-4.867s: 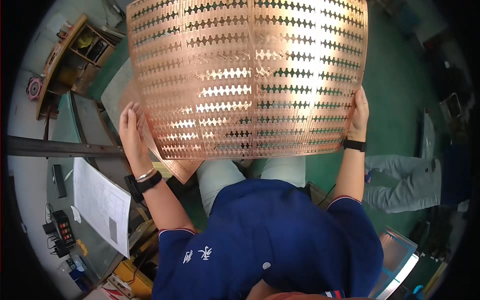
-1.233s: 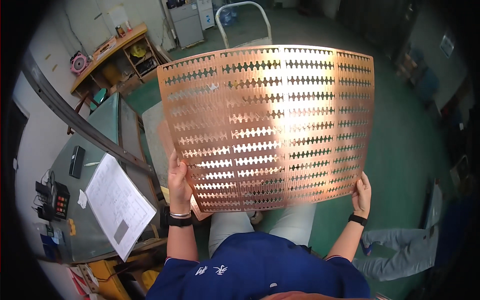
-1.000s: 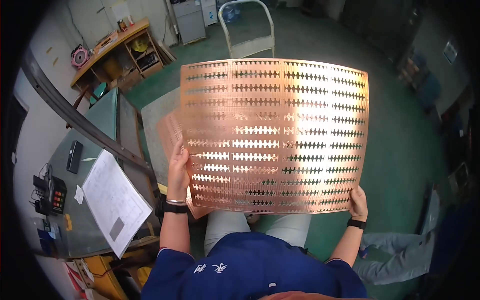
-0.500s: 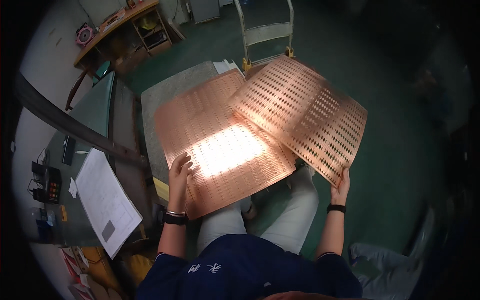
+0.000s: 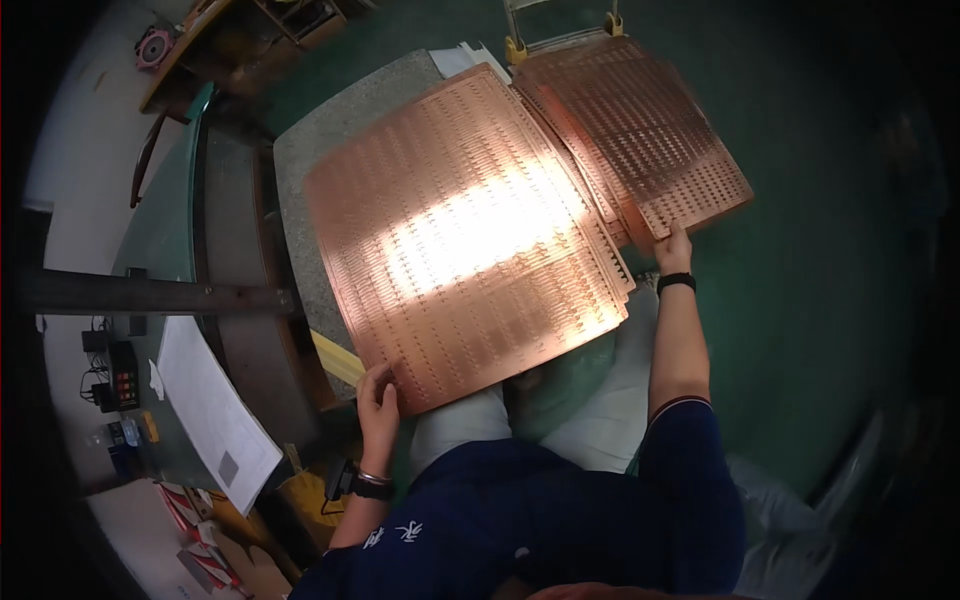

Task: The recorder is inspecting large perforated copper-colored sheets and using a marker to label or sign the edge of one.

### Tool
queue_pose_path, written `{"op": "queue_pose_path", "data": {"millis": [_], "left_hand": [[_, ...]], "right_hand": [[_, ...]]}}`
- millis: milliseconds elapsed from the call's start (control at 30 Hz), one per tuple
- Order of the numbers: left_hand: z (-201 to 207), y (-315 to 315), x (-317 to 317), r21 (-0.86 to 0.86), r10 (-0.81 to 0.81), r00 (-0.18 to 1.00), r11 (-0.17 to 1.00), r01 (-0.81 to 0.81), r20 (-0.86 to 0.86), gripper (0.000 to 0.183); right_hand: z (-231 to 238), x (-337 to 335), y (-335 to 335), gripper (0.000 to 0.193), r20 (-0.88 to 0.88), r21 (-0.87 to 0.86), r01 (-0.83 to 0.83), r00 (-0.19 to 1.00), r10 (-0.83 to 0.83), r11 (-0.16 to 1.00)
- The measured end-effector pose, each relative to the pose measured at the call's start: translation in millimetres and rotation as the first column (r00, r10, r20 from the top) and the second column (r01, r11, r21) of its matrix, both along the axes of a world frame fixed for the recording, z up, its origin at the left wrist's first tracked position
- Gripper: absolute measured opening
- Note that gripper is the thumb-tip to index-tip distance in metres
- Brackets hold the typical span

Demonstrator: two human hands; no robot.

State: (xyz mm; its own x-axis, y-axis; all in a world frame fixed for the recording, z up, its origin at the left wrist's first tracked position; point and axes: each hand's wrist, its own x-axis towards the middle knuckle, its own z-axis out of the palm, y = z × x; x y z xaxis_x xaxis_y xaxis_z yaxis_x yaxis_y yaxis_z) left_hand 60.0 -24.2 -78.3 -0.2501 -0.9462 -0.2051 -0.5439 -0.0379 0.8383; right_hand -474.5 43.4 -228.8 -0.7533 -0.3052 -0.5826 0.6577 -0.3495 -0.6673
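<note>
A stack of thin copper-coloured sheets, patterned with rows of small slots, lies in front of me with a bright glare across its top. My left hand is closed at the near left corner of this stack, its fingers bent around the edge; how many sheets they take in is hidden. At the right, my right hand grips the near edge of another slotted copper sheet. That sheet lies over a second pile of copper sheets, tilted slightly against those below.
A grey slab-like surface supports the left stack. Further left, a dark bar crosses a green-topped table with a paper drawing on it. Beyond the right pile stands a trolley frame. A yellow strip sits beside my left hand.
My right hand has moved away from me, bringing its sheet down over the right pile. My left hand has gone from above the stack's left edge to its near left corner.
</note>
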Motion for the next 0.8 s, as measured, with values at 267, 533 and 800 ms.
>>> {"op": "queue_pose_path", "data": {"millis": [267,533,800], "left_hand": [[6.5,-1.8,16.9,-0.024,0.039,0.985,0.999,-0.036,0.168,0.036],[5.8,-8.6,29.8,0.319,0.227,0.952,0.935,-0.155,-0.204,0.037],[15.9,-22.3,32.9,0.584,0.529,0.748,0.776,-0.237,-0.4,0.039]], "right_hand": [[53.2,88.8,66.8,0.046,-0.282,0.319,-0.225,0.905,0.319,0.921],[138.6,209.6,71.2,0.027,-0.664,0.747,0.048,0.035,0.746,0.663],[135.4,216.8,81.8,0.037,-0.643,0.766,0.041,0.022,0.766,0.642]]}}
